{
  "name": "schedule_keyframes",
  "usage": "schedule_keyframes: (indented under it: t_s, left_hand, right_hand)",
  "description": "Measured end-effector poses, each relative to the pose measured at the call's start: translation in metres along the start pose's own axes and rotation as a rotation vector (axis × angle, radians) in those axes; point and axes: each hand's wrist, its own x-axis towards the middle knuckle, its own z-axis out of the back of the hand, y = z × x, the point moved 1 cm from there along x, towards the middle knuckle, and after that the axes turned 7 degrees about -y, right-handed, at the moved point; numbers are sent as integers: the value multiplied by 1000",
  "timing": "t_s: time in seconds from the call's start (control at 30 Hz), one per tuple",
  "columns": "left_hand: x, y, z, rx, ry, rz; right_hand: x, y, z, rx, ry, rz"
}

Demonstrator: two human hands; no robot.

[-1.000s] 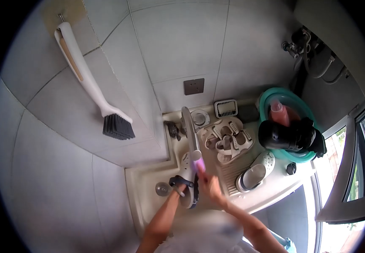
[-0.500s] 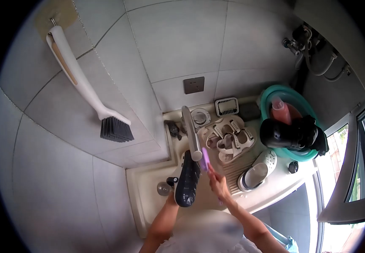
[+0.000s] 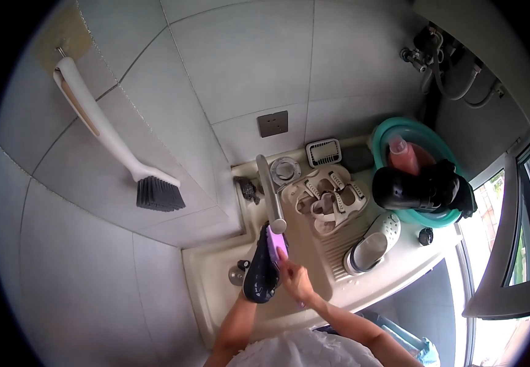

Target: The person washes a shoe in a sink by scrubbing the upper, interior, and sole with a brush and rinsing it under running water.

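Over the sink, a shoe (image 3: 257, 278) is held with its wet, dark sole facing up. My left hand (image 3: 246, 301) grips it from below at the near end, and the shoe hides most of the fingers. A purple scrub brush (image 3: 275, 243) is in my right hand (image 3: 296, 281), whose fingers are closed around its handle. The brush head lies against the right side of the sole, just below the end of the faucet (image 3: 271, 192). Whether water is running I cannot tell.
Sandals (image 3: 332, 199) and a white clog (image 3: 372, 244) stand on the ribbed sink ledge (image 3: 335, 257). Behind them is a soap dish (image 3: 324, 152). A teal basin (image 3: 387, 129) holds a pink bottle and black items. A long-handled brush (image 3: 109, 137) hangs on the left wall.
My right hand has brought the purple brush left and down, from beside the shoe onto its sole. The shoe has shifted slightly left, and the view has moved a little.
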Motion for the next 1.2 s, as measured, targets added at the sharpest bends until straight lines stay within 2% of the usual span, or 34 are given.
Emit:
schedule_keyframes:
  t_s: [0.07, 0.13, 0.23, 0.3, 0.4, 0.53, 0.57, 0.63, 0.67, 0.77, 0.9, 0.93, 1.0, 1.03, 1.1, 1.2]
  left_hand:
    - [-2, -3, 1, 3, 10, 0]
    - [-4, -2, 2, 1, 16, -4]
    - [-4, -8, 7, 7, 35, -30]
    - [-7, -9, 7, 6, 30, -36]
    - [-9, -7, 8, 8, 34, -28]
    - [-7, -8, 7, 7, 56, -75]
    - [-6, -10, 7, 5, 67, -92]
    - [-10, -11, 0, 2, 29, -75]
    - [-9, -10, 6, 20, 35, -48]
    - [-11, -8, 15, 33, 32, -18]
    - [-13, -13, 18, 66, 20, -20]
    - [-12, -14, 18, 74, 14, -23]
    - [-8, -14, 21, 99, 8, -16]
    - [-5, -14, 22, 116, 5, -9]
    - [2, -12, 25, 179, -3, 30]
    - [12, -6, 32, 330, -23, 100]
  right_hand:
    - [23, -12, 1, -60, 83, -146]
    - [35, -4, 13, -36, -38, -219]
    - [6, 4, 25, -2, 92, -172]
    - [-19, -2, 15, 25, 29, -74]
    - [11, -6, 18, -17, 65, -266]
    - [5, 2, 20, 54, 63, -182]
    - [-8, 8, 16, 78, 26, -11]
    - [-18, 6, 8, 52, -11, 41]
    - [-6, 12, 12, 66, 26, -69]
    - [40, -19, 14, -87, 1, -225]
    - [48, -37, 18, -18, 86, -320]
    - [46, -47, 14, 175, 104, -385]
    - [47, -4, 29, 234, 178, -568]
    - [47, 1, 32, 235, 178, -566]
    - [46, 6, 34, 481, 342, -662]
    - [44, 2, 20, 471, 398, -683]
